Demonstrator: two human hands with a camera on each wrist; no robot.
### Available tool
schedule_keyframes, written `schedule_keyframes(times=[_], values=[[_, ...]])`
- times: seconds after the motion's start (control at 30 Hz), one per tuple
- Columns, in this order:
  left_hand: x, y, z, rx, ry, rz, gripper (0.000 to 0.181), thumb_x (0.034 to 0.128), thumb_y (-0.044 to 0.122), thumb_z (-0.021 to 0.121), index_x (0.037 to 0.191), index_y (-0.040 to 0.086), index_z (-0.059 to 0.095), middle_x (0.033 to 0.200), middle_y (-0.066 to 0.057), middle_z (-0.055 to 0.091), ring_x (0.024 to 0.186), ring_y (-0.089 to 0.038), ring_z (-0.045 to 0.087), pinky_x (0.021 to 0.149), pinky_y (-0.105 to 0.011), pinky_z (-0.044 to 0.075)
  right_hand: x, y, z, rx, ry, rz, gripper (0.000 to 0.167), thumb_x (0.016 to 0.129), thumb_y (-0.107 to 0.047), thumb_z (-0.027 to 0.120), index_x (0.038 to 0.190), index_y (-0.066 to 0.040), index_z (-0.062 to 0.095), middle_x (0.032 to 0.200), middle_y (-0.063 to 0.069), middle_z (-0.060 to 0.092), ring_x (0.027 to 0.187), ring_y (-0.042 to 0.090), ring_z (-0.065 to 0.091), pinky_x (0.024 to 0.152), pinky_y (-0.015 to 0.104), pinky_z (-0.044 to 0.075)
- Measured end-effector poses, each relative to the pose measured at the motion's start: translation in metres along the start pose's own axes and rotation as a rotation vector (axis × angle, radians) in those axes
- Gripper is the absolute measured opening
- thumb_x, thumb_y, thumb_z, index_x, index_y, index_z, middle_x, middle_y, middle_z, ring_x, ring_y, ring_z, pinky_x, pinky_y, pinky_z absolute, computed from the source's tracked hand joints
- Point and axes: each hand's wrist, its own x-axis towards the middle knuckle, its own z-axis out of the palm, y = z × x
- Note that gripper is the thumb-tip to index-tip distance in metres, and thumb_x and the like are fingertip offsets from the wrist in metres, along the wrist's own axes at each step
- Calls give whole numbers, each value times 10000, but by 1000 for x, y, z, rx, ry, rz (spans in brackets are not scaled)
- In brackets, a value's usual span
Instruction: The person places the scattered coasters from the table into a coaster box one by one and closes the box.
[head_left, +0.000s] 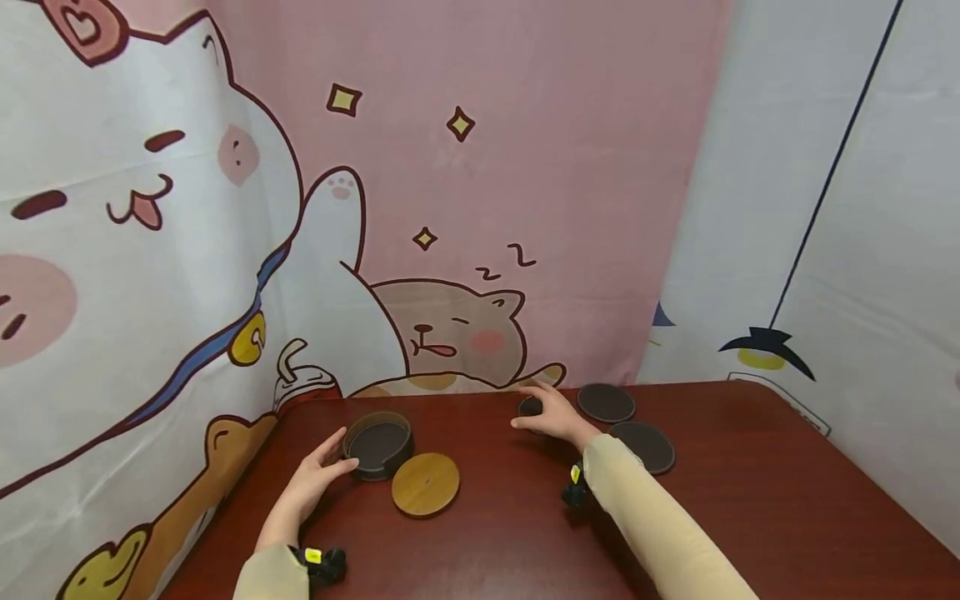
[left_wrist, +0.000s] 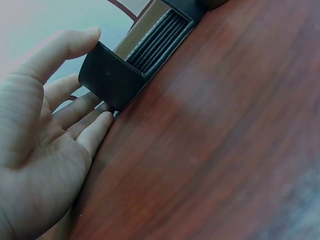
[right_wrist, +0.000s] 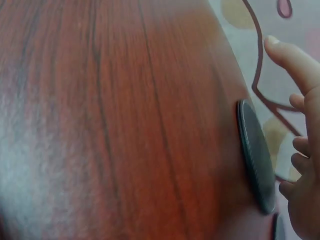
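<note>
A round dark holder point(head_left: 378, 446) stands at the left of the table, with several thin dark discs point(left_wrist: 159, 42) stacked inside, seen through its side slot. My left hand point(head_left: 307, 487) holds its outer left side, the thumb at the rim and the fingers against the wall point(left_wrist: 110, 80). Near the back edge, my right hand point(head_left: 553, 414) is over a dark disc point(head_left: 530, 407) that it partly hides. The right wrist view shows the right hand point(right_wrist: 305, 130) with spread, slightly bent fingers, apart from a dark disc point(right_wrist: 257, 157) lying on the table.
A round wooden disc point(head_left: 425, 485) lies just right of the holder. Two dark coasters, one farther back point(head_left: 606, 402) and one nearer point(head_left: 643, 447), lie beside the right forearm. A cartoon-printed curtain point(head_left: 570, 167) hangs behind the reddish-brown table point(head_left: 495, 550).
</note>
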Motion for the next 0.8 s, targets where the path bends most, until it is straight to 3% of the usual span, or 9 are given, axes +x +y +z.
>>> schedule_keyframes(times=[0.3,0.6,0.8], values=[[-1,0,0,-5,-1,-5,785,895,177,698,1542,107,259,1553,-215,249,1429,-363,218,1123,-529,200,-14,23,2,81,76,95,830,759,-421,800,1415,-28,479,1504,317,265,1390,490,213,1051,649,250],[-2,-1,2,-8,3,-10,783,892,185,704,1539,109,270,1554,-210,255,1429,-361,220,1123,-531,203,-18,28,5,36,142,143,739,753,-337,815,1358,-15,539,1499,321,272,1394,496,189,1068,658,195],[-1,-1,1,-5,9,-7,780,891,194,704,1537,112,276,1551,-208,265,1423,-363,235,1122,-526,207,-14,29,7,-64,123,218,841,734,-428,808,1405,-34,490,1509,351,207,1395,534,114,1087,656,131]])
